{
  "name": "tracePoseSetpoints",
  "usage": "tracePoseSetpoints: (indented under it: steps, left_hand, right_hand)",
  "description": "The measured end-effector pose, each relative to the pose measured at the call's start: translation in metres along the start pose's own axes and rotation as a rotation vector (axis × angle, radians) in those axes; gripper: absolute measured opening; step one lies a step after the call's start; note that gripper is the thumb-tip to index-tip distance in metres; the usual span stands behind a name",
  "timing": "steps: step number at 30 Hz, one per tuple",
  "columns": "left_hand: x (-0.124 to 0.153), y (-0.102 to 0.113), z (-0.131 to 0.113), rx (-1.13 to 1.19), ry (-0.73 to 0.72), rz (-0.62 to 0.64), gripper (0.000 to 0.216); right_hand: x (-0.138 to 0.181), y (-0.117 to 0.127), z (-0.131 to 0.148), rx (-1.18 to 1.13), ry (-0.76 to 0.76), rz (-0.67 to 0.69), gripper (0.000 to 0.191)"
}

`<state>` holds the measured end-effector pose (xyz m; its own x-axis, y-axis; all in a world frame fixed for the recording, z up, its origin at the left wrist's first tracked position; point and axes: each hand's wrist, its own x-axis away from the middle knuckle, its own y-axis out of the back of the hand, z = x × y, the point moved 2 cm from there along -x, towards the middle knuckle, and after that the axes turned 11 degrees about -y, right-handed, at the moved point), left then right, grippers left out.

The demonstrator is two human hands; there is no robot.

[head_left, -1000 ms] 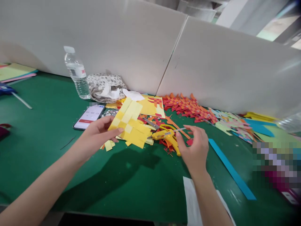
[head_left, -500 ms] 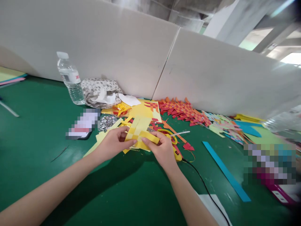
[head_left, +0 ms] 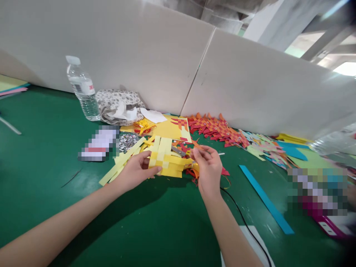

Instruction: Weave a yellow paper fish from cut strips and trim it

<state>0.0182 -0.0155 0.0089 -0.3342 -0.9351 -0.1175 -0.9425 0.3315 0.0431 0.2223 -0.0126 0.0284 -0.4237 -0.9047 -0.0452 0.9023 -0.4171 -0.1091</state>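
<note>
My left hand [head_left: 139, 167] pinches a woven piece of yellow paper strips [head_left: 164, 163], light and deeper yellow, thumb in front and fingers behind. Loose strip ends stick out at its top and right. My right hand [head_left: 208, 163] is just right of the piece, fingers curled and thumb pressed to the forefinger; whether anything is between them I cannot make out. Behind it, scissors [head_left: 178, 151] show their grey blades, with yellow handles mostly covered by the hand. A black cord [head_left: 239, 211] runs from under the right wrist; the yellow tool on it is mostly hidden.
Pale yellow strips [head_left: 122, 163] lie left of the piece. Beyond are a phone [head_left: 100, 144], a water bottle [head_left: 85, 92], a bag of small beads or eyes [head_left: 128, 142] and red-orange woven paper fish [head_left: 217, 129]. A blue strip [head_left: 265, 200] lies to the right.
My right hand has let go of the woven yellow piece and moved right, over the scissors' handles. My left hand still holds the piece, nearly in place.
</note>
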Motion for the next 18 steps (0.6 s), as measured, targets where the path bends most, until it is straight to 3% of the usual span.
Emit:
tracePoseSetpoints:
  steps: [2,6,8,14,18]
  left_hand:
    - [0.002,-0.003,0.0,-0.027,-0.016,0.01,0.028]
    - [0.006,-0.009,-0.004,-0.074,-0.059,0.061,0.025]
    - [0.008,-0.011,-0.006,-0.129,-0.086,0.067,0.025]
    - [0.006,-0.007,-0.01,-0.208,-0.161,0.034,0.032]
    - [0.005,-0.004,-0.01,-0.229,-0.13,0.029,0.036]
  right_hand:
    - [0.001,-0.002,0.001,0.011,0.006,0.06,0.035]
    - [0.014,-0.014,0.0,0.162,-0.085,0.438,0.051]
    - [0.022,-0.019,-0.002,0.185,-0.1,0.501,0.053]
    - [0.03,-0.023,-0.004,0.224,-0.097,0.53,0.049]
    - [0.012,-0.01,-0.002,0.082,-0.095,0.316,0.04]
